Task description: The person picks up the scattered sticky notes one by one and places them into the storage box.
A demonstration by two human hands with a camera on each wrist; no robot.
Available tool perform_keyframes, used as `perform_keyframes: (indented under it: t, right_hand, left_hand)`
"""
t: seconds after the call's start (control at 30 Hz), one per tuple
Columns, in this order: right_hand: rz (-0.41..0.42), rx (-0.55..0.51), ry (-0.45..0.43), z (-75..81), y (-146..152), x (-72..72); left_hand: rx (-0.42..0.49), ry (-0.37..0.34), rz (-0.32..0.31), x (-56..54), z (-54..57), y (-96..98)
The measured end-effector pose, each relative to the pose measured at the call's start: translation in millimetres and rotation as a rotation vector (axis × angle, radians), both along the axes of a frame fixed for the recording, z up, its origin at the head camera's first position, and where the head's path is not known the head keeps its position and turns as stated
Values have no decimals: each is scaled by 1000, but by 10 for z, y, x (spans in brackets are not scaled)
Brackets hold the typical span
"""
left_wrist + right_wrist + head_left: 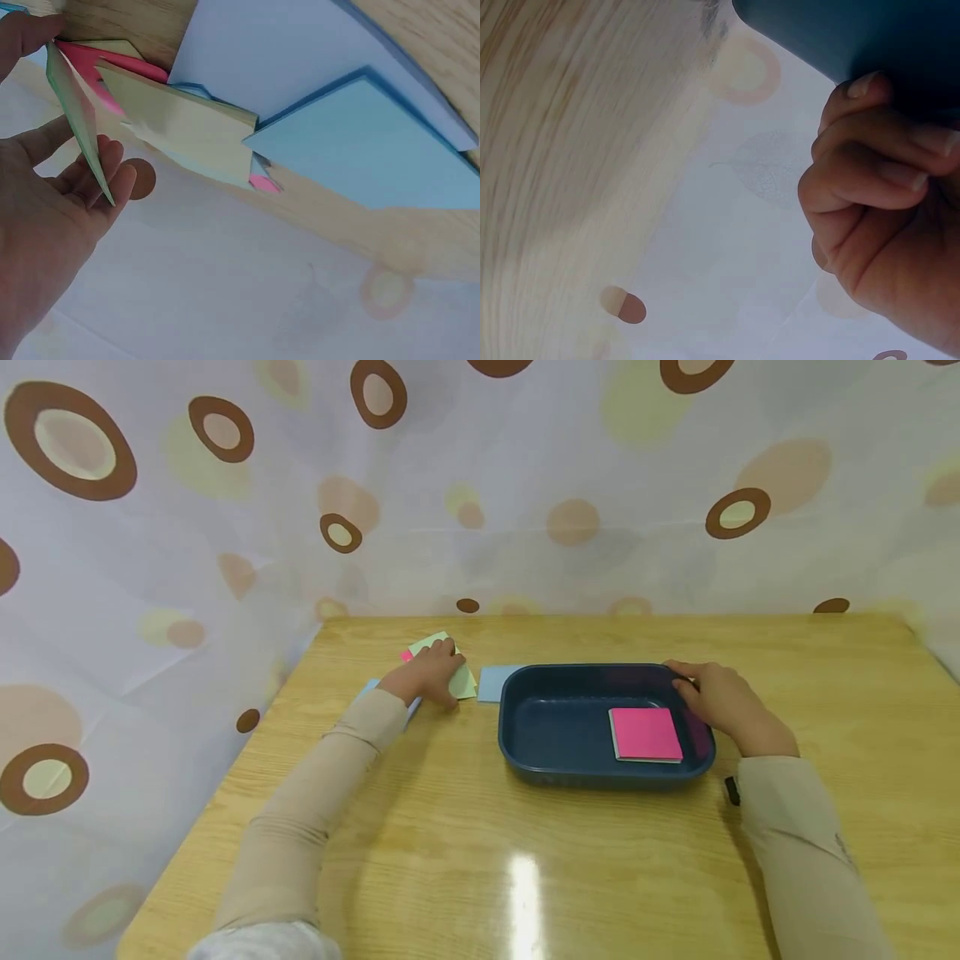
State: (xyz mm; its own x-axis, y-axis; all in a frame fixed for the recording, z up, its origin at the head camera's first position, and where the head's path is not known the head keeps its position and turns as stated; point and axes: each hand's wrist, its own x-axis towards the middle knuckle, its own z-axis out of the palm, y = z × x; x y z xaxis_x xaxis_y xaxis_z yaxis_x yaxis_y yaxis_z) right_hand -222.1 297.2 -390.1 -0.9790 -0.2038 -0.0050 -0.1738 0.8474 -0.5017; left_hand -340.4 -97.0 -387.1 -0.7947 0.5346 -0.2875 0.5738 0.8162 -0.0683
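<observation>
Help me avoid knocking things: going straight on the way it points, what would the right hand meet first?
The dark blue tray, most likely: the right hand grips its right end, though exact depth there is unclear.

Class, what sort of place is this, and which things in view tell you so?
Probably an indoor tabletop workspace, though the wider room is hidden: a wood-grain table, a circle-patterned sheet behind it, and a dark blue tray holding a pink-topped paper pad.

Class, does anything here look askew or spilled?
Yes, askew: by the left hand, pale green, pink and blue paper notes overlap at mixed angles, unlike the tidy pink-topped square paper stack in the dark blue rectangular tray. Nothing looks spilled.
</observation>
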Motion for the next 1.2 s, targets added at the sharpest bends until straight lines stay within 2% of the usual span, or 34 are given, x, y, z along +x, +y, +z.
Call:
perform_keyframes:
  t: [0.17, 0.3, 0.5, 0.57, 0.67, 0.83, 0.93, 1.07, 1.2]
  right_hand:
    - [-7, -3, -18, 30, -81, -4]
    - [-9, -3, -31, 18, -166, -6]
    - [-3, -7, -17, 8, -217, 19]
    - [-7, -13, -19, 12, -217, 34]
    - [-18, -17, -25, 14, -210, 51]
    - [-29, -9, -28, -3, -198, 74]
    - [-34, -9, -36, -11, -211, 85]
    - [-39, -10, -35, -8, -249, 90]
    - [-37, -11, -21, -6, -307, 72]
  left_hand:
    - [-16, 15, 51, 64, 101, 16]
    - [97, 30, 79, 133, 204, -5]
    - [363, 76, 32, 251, 437, 107]
    - [430, 52, 8, 309, 514, 212]
    - [477, 17, -67, 406, 578, 418]
    - [448, -13, -222, 570, 566, 838]
    - [369, -31, -294, 669, 529, 1113]
    - [198, -77, -342, 782, 470, 1451]
    - [38, -111, -339, 832, 389, 1684]
